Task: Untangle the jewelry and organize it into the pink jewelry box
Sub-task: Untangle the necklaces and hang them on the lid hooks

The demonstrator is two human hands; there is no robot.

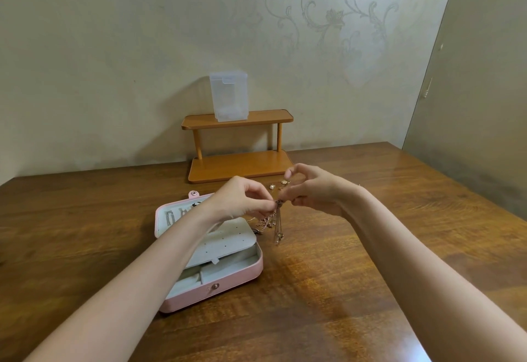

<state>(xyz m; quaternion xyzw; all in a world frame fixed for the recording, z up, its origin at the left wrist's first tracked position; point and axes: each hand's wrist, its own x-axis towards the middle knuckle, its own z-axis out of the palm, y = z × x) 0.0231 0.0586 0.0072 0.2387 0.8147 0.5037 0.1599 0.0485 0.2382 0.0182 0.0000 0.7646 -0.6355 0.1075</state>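
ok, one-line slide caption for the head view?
Both hands, left and right, pinch a tangled chain above the table, beside the open pink box.

Both hands, left (242,200) and right (310,190), pinch a tangled chain (272,220) above the table (370,247), beside the open pink box (211,250).

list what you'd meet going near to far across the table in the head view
pink jewelry box → tangled chains pinched by the left hand and right hand → loose earrings → wooden shelf → clear plastic box on its top tier
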